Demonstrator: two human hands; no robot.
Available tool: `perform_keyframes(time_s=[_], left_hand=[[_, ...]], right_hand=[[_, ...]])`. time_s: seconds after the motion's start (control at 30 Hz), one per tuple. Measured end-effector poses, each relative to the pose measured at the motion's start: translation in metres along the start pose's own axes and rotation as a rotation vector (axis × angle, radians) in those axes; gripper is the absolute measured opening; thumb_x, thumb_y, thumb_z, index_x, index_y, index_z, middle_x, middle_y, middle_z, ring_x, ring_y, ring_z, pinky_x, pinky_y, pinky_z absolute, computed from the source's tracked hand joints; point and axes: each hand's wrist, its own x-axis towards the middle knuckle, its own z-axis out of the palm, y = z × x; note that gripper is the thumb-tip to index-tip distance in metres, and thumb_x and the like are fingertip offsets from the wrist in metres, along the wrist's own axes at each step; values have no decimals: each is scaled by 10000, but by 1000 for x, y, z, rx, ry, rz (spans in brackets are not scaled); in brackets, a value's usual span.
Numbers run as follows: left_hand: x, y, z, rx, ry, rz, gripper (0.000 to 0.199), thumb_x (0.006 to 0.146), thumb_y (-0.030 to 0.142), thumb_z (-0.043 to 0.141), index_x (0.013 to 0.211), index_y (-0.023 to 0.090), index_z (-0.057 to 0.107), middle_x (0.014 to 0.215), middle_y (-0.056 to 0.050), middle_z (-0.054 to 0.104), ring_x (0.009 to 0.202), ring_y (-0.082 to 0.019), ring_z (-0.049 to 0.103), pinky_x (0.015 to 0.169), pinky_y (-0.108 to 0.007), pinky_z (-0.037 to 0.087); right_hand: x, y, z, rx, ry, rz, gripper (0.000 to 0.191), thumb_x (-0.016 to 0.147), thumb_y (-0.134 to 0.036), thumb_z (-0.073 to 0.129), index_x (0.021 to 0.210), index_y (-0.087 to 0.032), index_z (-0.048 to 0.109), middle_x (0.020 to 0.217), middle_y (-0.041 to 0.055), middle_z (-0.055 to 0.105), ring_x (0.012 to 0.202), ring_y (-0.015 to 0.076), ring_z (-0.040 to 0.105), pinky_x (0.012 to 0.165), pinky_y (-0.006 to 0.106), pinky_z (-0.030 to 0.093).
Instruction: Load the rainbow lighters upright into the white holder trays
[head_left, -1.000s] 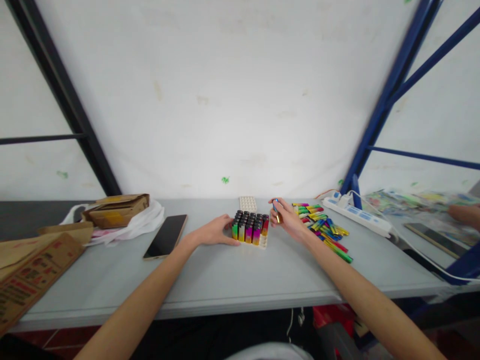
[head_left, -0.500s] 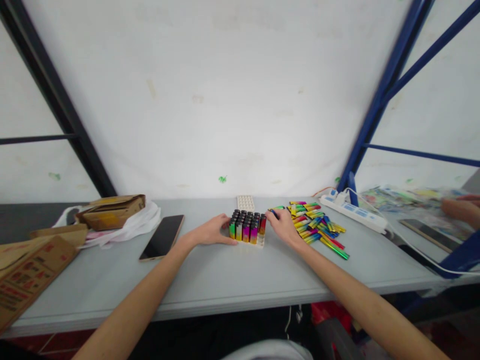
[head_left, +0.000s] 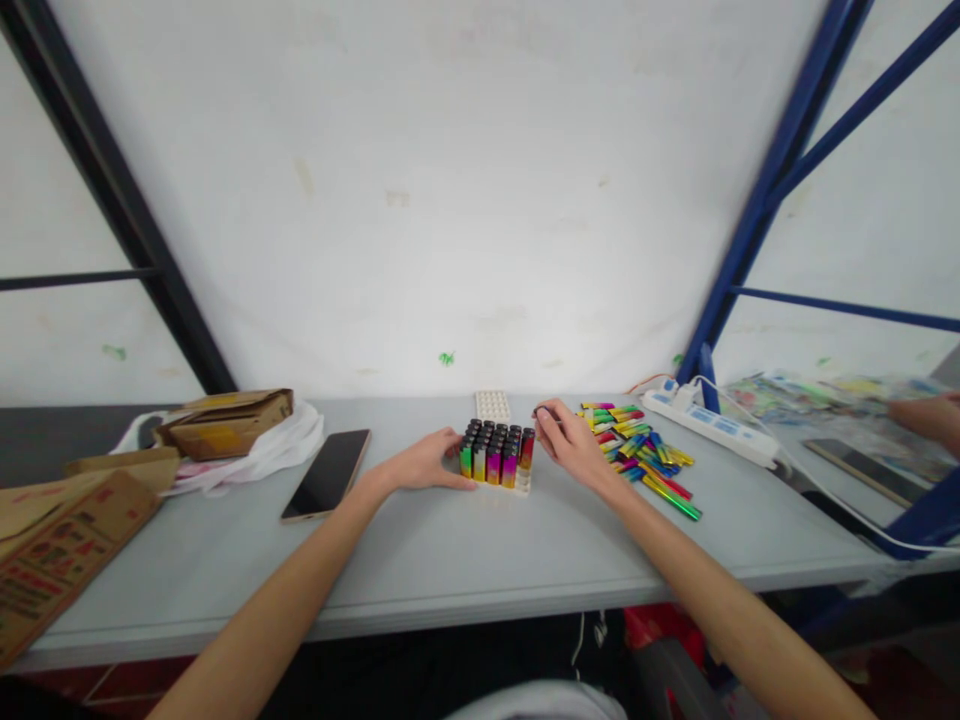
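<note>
Several lighters [head_left: 493,455] with black tops stand upright in rows in a white holder [head_left: 523,482], whose front right corner shows bare slots. My left hand [head_left: 430,461], thumb and fingers apart, rests against the left side of the rows. Just right of the rows, my right hand [head_left: 568,442] is raised a little with its fingers pinched on a lighter, of which only a dark end shows. A loose pile of shiny coloured lighters [head_left: 637,448] lies to the right of that hand. A second white holder [head_left: 492,405] lies behind the rows.
A phone [head_left: 327,475] lies left of my left arm. Farther left are an open carton [head_left: 225,424], a white bag [head_left: 281,447] and a cardboard box [head_left: 75,550]. A power strip [head_left: 712,428] sits at the right, beyond it another phone [head_left: 862,470] and another person's hand [head_left: 930,417].
My right hand has turned and lifted slightly beside the rows, and the item in its fingers now shows a dark end. My left hand keeps its place.
</note>
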Motion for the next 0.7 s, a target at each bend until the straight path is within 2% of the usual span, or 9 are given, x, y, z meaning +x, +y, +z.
perform_keyframes(time_s=[0.07, 0.17, 0.23, 0.4, 0.57, 0.7], left_hand=[[0, 0, 0, 4, -5, -1, 671, 695, 703, 773, 1094, 172, 678, 1036, -64, 661, 950, -285, 624, 845, -353, 507], [1, 0, 0, 15, -13, -1, 668, 698, 706, 769, 1085, 168, 680, 1027, -64, 657, 939, -281, 620, 836, -351, 506], [1, 0, 0, 20, -11, -3, 664, 696, 705, 771, 1073, 165, 682, 1015, -64, 654, 929, -282, 620, 825, -351, 506], [1, 0, 0, 22, 0, -1, 626, 691, 687, 781, 1043, 178, 689, 995, -58, 645, 912, -276, 621, 812, -348, 508], [0, 4, -1, 18, -10, -16, 616, 694, 668, 784, 1057, 181, 686, 992, -50, 639, 908, -268, 618, 806, -339, 512], [-1, 3, -1, 14, -1, -27, 626, 680, 687, 780, 1032, 179, 682, 981, -48, 645, 895, -264, 617, 789, -334, 515]], right_hand=[[-1, -3, -2, 6, -63, -59, 332, 1056, -491, 400, 968, -219, 568, 710, -19, 574, 606, 147, 529, 619, 274, 412], [0, -7, -3, -43, -121, -213, 347, 1044, -481, 456, 911, -202, 613, 858, 37, 619, 809, 177, 586, 763, 303, 453], [0, -7, -1, -71, -137, -266, 348, 1036, -478, 482, 914, -192, 639, 885, 50, 617, 851, 185, 583, 788, 312, 455], [1, 3, -1, -116, -138, -256, 296, 1018, -439, 537, 1000, -180, 678, 833, 38, 609, 765, 174, 567, 729, 306, 451], [-1, 4, -5, -139, -145, -277, 195, 985, -365, 594, 1006, -191, 680, 849, 30, 614, 774, 168, 576, 729, 299, 446], [1, 3, -6, -127, -121, -247, 205, 992, -370, 575, 995, -190, 672, 843, 33, 636, 766, 171, 590, 717, 296, 454]])
